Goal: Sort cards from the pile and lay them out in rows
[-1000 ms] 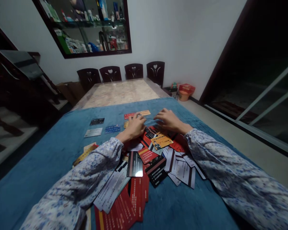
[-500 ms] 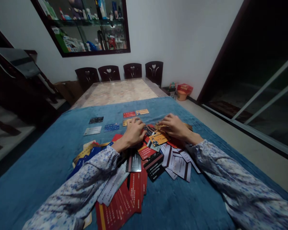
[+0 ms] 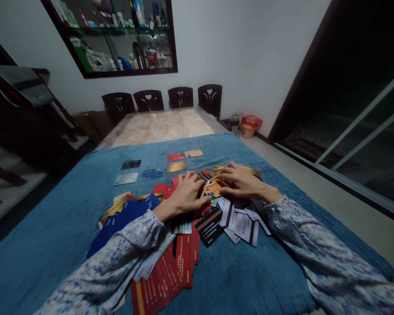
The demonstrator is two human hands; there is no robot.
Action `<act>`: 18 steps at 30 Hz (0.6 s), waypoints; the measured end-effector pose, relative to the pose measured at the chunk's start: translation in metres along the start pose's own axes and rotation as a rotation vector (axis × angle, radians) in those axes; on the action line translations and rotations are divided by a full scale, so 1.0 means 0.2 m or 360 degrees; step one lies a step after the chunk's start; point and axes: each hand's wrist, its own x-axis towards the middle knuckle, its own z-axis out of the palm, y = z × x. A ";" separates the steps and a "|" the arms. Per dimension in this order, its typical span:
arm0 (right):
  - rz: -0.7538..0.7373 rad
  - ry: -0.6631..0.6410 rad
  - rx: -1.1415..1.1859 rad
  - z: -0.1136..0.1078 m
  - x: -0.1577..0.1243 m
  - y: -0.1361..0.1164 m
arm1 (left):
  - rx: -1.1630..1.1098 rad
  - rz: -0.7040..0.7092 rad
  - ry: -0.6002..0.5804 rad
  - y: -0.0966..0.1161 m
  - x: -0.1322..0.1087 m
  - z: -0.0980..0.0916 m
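Observation:
My left hand (image 3: 188,192) lies palm down over a heap of printed cards, fingers spread and bent, its thumb reaching toward an orange card (image 3: 212,189) with a small figure on it. From the other side my right hand (image 3: 241,180) rests on the heap, thumb at that card's right edge and fingers apart. Below the hands lie a black card (image 3: 210,225) and several white striped cards (image 3: 246,227). Red cards (image 3: 164,280) fan out nearer to me, and blue cards (image 3: 123,221) are left of my left wrist. Cards beneath both palms are hidden.
Beyond the heap, separate cards lie face up: black (image 3: 131,164), white (image 3: 126,179), blue (image 3: 152,174), gold (image 3: 176,167), red (image 3: 175,156) and orange (image 3: 194,153). A blue cloth (image 3: 249,280) covers the near table. Dark chairs (image 3: 180,96) stand at the far end.
My left hand has drawn back toward me, uncovering the gold card behind it. My right hand has come slightly lower, its thumb now over the orange card's right side.

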 end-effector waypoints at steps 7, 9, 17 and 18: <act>-0.0035 -0.0074 -0.0011 0.01 -0.01 0.01 | 0.0011 0.0009 -0.0048 0.01 0.00 0.03; -0.0053 -0.0084 -0.0021 0.01 -0.01 0.01 | 0.0017 0.0017 -0.0042 0.02 0.00 0.03; -0.0061 -0.0092 -0.0004 0.02 -0.01 0.00 | 0.0013 -0.0032 -0.0062 0.03 0.01 0.04; -0.0073 -0.0088 0.0004 0.02 -0.01 0.00 | 0.0007 -0.0034 -0.0062 0.03 0.01 0.04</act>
